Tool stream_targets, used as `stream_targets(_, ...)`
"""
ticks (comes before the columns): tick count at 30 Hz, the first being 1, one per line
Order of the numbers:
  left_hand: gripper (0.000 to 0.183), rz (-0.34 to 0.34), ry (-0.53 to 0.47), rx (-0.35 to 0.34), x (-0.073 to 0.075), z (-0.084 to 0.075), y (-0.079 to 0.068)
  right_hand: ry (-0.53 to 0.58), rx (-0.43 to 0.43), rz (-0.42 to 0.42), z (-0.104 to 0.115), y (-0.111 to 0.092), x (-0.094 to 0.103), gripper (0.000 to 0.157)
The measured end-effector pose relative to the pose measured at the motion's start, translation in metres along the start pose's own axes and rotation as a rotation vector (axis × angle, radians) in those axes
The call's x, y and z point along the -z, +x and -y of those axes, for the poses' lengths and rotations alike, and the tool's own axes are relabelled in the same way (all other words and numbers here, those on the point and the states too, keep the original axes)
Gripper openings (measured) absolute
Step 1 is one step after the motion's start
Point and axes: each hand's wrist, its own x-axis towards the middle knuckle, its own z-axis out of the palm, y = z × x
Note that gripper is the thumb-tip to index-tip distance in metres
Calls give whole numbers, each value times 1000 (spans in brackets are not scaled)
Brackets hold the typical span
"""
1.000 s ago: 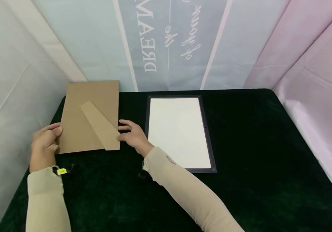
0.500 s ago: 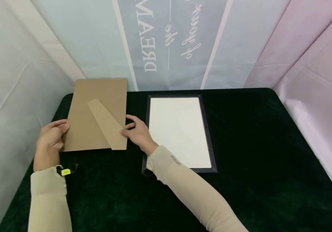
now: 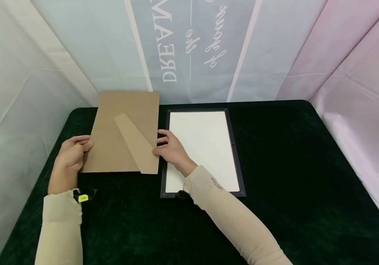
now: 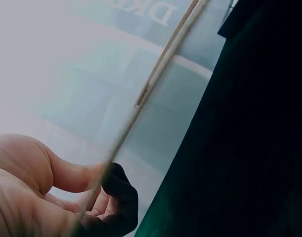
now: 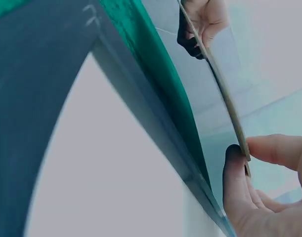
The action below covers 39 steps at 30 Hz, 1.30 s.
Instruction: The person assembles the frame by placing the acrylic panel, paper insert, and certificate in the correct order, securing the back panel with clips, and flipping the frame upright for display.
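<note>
A brown picture frame backing board (image 3: 113, 136), with a slanted easel leg (image 3: 136, 143) on its upper face, is held between both hands. My left hand (image 3: 71, 154) pinches its left edge, thumb on top and fingers beneath. On the opposite edge, my right hand (image 3: 174, 149) pinches the board beside the leg's lower end. Both wrist views show the board edge-on, raised off the table, with the right-hand fingers (image 5: 235, 182) under it. To the right lies a black picture frame (image 3: 239, 169) with a white sheet (image 3: 202, 143) inside; my right forearm covers part of it.
Dark green cloth (image 3: 292, 176) covers the table. A printed fabric backdrop (image 3: 189, 48) rises behind its far edge, with pale cloth walls (image 3: 10, 110) at the left and right.
Both hands have carried the backing board steadily to the right, closer to the black frame. The frame has stayed in place, and the grip on the board looks the same.
</note>
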Motion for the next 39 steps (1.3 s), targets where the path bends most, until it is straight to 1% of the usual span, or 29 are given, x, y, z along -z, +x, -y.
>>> stream_targets(3,17,26,106,-24,-7,1,0,-8,-7,-4,-2,-3,10,74)
stream_targets(6,17,37,215,-41,-15,1,-1,6,-15,-6,-3,-7,19,75)
stream_targets(9,16,52,281,-51,-21,0,-2,11,-24,-10,-4,-12,27,75)
stream_targets(14,16,114,322,-85,-32,0,-4,-12,-25,-20,-5,-22,43,82)
stream_targets(18,24,157,350,-110,-42,1,-5,-42,-16,3,-7,-30,58,82)
stream_targets(23,37,179,370,-127,-56,0,-11,-72,-11,36,-10,-39,76,82)
stream_targets(26,40,193,381,-137,-67,0,-16,-98,-2,43,-11,-44,89,83)
stream_targets(29,40,201,384,-137,-76,0,-21,-133,6,43,-10,-49,100,84)
stream_targets(32,38,205,378,-130,-85,1,-26,-146,-1,39,-9,-54,109,84)
stream_targets(36,37,209,380,-121,-98,4,-29,-124,-14,32,-13,-60,121,84)
stream_targets(39,35,214,378,-115,-105,6,-30,-97,-21,28,-18,-63,127,84)
